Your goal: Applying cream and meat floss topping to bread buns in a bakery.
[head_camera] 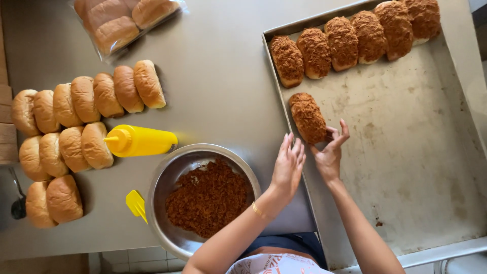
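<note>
2 bare hands meet over the near-left corner of a wide, stained metal baking tray [406,152] in the head view. The right hand [329,152] has its fingers spread, its grip loose and open, fingertips just touching the end of a coated bun [308,117], an oblong roll crusted with rough, fibrous brown floss, lying alone on the tray. The left hand [288,165] hovers beside it, flat and open, gripping nothing, with a thin gold bracelet at the wrist. 6 more coated buns [355,40] line the tray's far edge, the last one cut off by the frame. On the dull steel desk [218,76] sits a round metal bowl [170,177] of crumbly floss, a smooth yellow squeeze bottle [139,140] lying on its side, a yellow scraper [136,203] partly hidden by the bowl, and rows of glossy plain buns [86,101]. A clear bag of buns [122,20] is cropped at the top.
</note>
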